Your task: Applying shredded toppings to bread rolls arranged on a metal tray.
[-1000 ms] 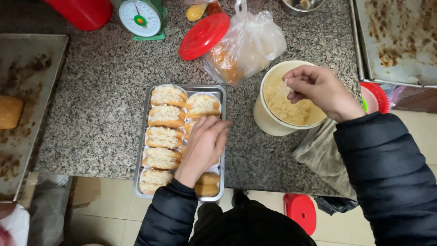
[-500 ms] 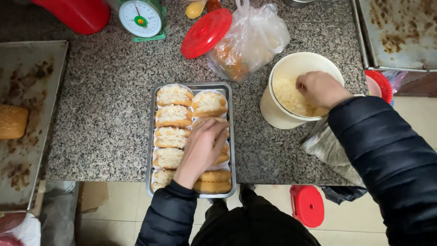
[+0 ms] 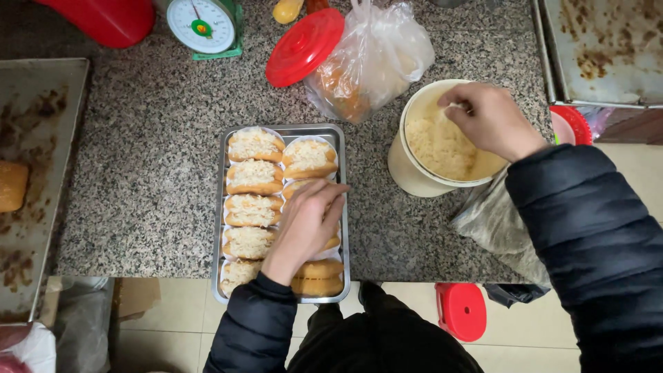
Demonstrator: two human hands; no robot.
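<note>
A steel tray (image 3: 342, 148) on the speckled counter holds two rows of buns (image 3: 253, 173); most carry shredded cheese on top. My left hand (image 3: 305, 224) lies flat on the buns of the right row, fingers apart, holding nothing. My right hand (image 3: 489, 119) reaches into a cream-coloured bucket (image 3: 407, 169) of shredded cheese (image 3: 436, 145), its fingers curled down into the shreds. What the fingers hold is hidden. Two bare buns (image 3: 319, 276) sit at the near end of the right row.
A clear plastic bag (image 3: 376, 59) and a red lid (image 3: 304, 47) lie behind the tray, with a kitchen scale (image 3: 204, 26) at the back. Greasy baking sheets flank the counter at left (image 3: 34, 179) and back right (image 3: 601, 48). A red stool (image 3: 461, 311) stands below.
My right hand has sunk deeper into the bucket. My left hand stays on the right row of buns. The view has shifted slightly.
</note>
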